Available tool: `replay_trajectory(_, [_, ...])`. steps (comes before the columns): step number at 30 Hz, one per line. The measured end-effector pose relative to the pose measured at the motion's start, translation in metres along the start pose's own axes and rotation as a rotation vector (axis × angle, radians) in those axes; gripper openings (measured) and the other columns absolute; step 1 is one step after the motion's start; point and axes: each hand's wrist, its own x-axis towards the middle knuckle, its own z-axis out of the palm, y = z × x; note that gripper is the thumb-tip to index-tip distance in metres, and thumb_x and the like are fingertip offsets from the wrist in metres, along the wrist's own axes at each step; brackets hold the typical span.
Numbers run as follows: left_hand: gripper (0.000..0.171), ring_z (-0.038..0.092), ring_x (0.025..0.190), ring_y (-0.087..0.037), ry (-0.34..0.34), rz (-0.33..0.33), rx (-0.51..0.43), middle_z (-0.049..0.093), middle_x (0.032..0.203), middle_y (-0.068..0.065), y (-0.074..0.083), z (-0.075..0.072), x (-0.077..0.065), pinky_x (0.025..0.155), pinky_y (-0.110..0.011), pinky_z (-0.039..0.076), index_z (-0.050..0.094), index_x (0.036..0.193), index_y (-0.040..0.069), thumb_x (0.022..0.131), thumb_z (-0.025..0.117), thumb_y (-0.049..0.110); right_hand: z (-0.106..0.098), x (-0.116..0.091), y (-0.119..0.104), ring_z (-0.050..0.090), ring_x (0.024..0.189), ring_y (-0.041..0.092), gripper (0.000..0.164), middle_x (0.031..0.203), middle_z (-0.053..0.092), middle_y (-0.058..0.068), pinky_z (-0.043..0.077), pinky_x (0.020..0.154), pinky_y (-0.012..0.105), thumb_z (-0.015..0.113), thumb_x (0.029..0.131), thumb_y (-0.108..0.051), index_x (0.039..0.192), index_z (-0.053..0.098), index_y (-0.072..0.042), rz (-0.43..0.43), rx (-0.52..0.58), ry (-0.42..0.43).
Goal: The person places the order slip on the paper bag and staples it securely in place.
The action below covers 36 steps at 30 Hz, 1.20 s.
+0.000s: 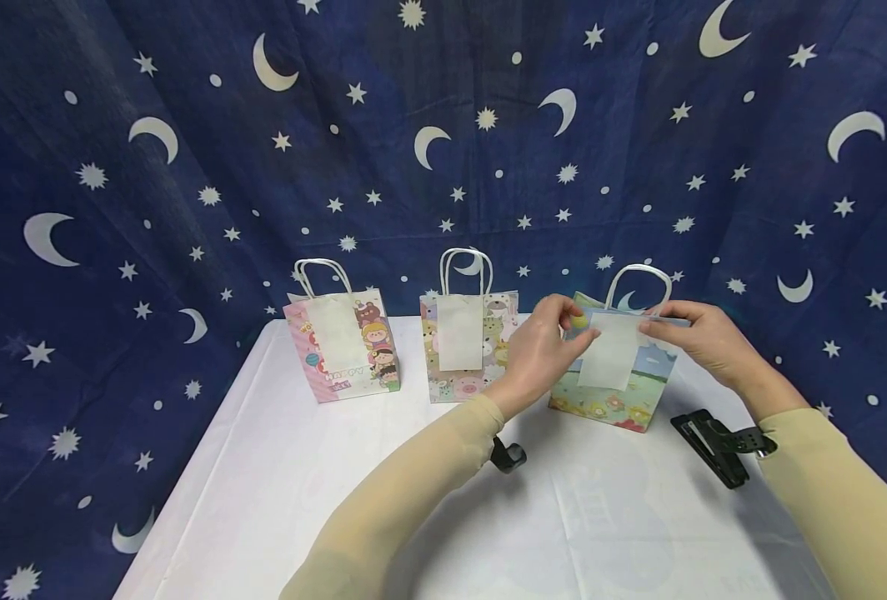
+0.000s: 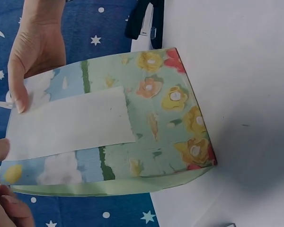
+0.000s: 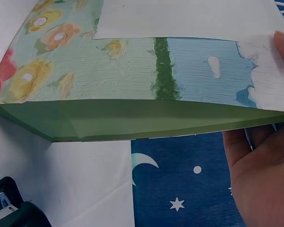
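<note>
A paper gift bag (image 1: 649, 379) with blue sky, green ground and flowers stands at the right of the table, its front toward me. A blank white paper rectangle (image 1: 608, 350) covers the middle of its front, below a white handle (image 1: 642, 268). My left hand (image 1: 537, 354) pinches the bag's upper left edge, thumb in front near the white paper. At the upper right edge, my right hand (image 1: 706, 337) grips with the thumb on the front; its fingers (image 3: 236, 146) reach behind the bag in the right wrist view. The bag's green side panel (image 3: 132, 118) shows there too.
A bag with animal faces (image 1: 499, 321) stands mid-table, and a pink and white cartoon bag (image 1: 357, 342) stands left; both have white handles and paper rectangles. The white-covered table (image 1: 263, 500) meets a dark blue star-and-moon curtain (image 1: 383, 150) behind. Black wrist-camera mounts (image 1: 714, 446) hang below both wrists.
</note>
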Motion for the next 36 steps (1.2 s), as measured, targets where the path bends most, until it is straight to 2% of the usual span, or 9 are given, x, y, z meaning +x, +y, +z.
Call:
replay_trajectory(3, [0.05, 0.055, 0.101, -0.01, 0.033, 0.027, -0.008, 0.051, 0.123, 0.0, 0.0, 0.001, 0.001, 0.077, -0.016, 0.045, 0.055, 0.133, 0.017, 0.092, 0.079, 0.034, 0.0, -0.001, -0.001, 0.05, 0.107, 0.008, 0.034, 0.107, 0.062, -0.021, 0.041, 0.095, 0.049, 0.075, 0.096, -0.032, 0.11, 0.07, -0.002, 0.015, 0.005, 0.001])
replay_trajectory(7, [0.088, 0.039, 0.139, -0.019, -0.008, 0.02, -0.039, 0.034, 0.154, -0.007, 0.0, 0.001, 0.003, 0.109, -0.032, 0.04, 0.029, 0.16, 0.022, 0.09, 0.081, 0.034, -0.001, -0.001, -0.001, 0.051, 0.107, 0.007, 0.033, 0.107, 0.063, -0.022, 0.043, 0.094, 0.045, 0.075, 0.096, -0.031, 0.111, 0.071, -0.002, 0.016, 0.015, 0.002])
replay_trajectory(10, [0.105, 0.029, 0.148, -0.021, -0.089, -0.034, -0.104, 0.025, 0.163, -0.008, -0.001, 0.002, 0.005, 0.114, -0.041, 0.036, 0.01, 0.165, 0.024, 0.089, 0.081, 0.035, -0.001, -0.002, 0.0, 0.052, 0.106, 0.008, 0.032, 0.107, 0.064, -0.021, 0.043, 0.089, 0.036, 0.075, 0.096, -0.03, 0.112, 0.071, -0.003, -0.003, 0.009, -0.007])
replay_trajectory(14, [0.114, 0.029, 0.149, -0.018, -0.19, -0.135, -0.245, 0.026, 0.165, -0.001, -0.005, 0.004, 0.008, 0.114, -0.043, 0.037, -0.003, 0.165, 0.03, 0.089, 0.082, 0.037, -0.001, -0.003, 0.001, 0.053, 0.105, 0.008, 0.03, 0.107, 0.065, -0.021, 0.043, 0.087, 0.032, 0.074, 0.097, -0.03, 0.112, 0.071, -0.004, -0.018, 0.003, -0.021])
replay_trajectory(19, [0.112, 0.037, 0.144, -0.012, -0.264, -0.208, -0.43, 0.04, 0.158, 0.005, -0.011, 0.007, 0.014, 0.112, -0.038, 0.039, -0.002, 0.164, 0.033, 0.09, 0.082, 0.033, -0.001, -0.004, 0.001, 0.054, 0.104, 0.008, 0.027, 0.107, 0.065, -0.019, 0.044, 0.085, 0.026, 0.074, 0.097, -0.028, 0.111, 0.072, -0.006, -0.031, 0.017, -0.035])
replay_trajectory(21, [0.107, 0.037, 0.144, -0.012, -0.287, -0.227, -0.467, 0.038, 0.16, 0.003, -0.012, 0.007, 0.016, 0.112, -0.038, 0.039, 0.003, 0.165, 0.032, 0.091, 0.081, 0.033, -0.001, -0.004, 0.001, 0.055, 0.103, 0.008, 0.026, 0.107, 0.065, -0.018, 0.045, 0.083, 0.023, 0.074, 0.097, -0.028, 0.111, 0.072, -0.006, -0.037, 0.02, -0.04])
replay_trajectory(26, [0.089, 0.04, 0.143, -0.014, -0.306, -0.261, -0.466, 0.029, 0.165, 0.0, -0.01, 0.008, 0.021, 0.109, -0.034, 0.042, 0.022, 0.163, 0.029, 0.093, 0.077, 0.036, 0.0, -0.003, 0.002, 0.055, 0.102, 0.01, 0.029, 0.108, 0.065, -0.016, 0.045, 0.082, 0.022, 0.073, 0.098, -0.029, 0.114, 0.071, -0.006, -0.033, 0.013, -0.04])
replay_trajectory(31, [0.076, 0.05, 0.129, -0.011, -0.276, -0.289, -0.45, 0.039, 0.158, 0.001, -0.007, 0.011, 0.024, 0.1, -0.029, 0.047, 0.036, 0.157, 0.029, 0.094, 0.077, 0.034, -0.001, -0.003, 0.001, 0.054, 0.102, 0.012, 0.03, 0.108, 0.064, -0.016, 0.045, 0.082, 0.023, 0.073, 0.097, -0.03, 0.114, 0.07, -0.005, -0.036, 0.008, -0.031])
replay_trajectory(36, [0.073, 0.053, 0.123, -0.011, -0.262, -0.313, -0.466, 0.043, 0.155, 0.001, -0.006, 0.014, 0.024, 0.1, -0.03, 0.048, 0.039, 0.156, 0.028, 0.094, 0.078, 0.033, -0.001, -0.002, 0.001, 0.055, 0.102, 0.011, 0.028, 0.106, 0.065, -0.018, 0.046, 0.082, 0.022, 0.074, 0.097, -0.027, 0.113, 0.071, -0.004, -0.022, 0.028, -0.022])
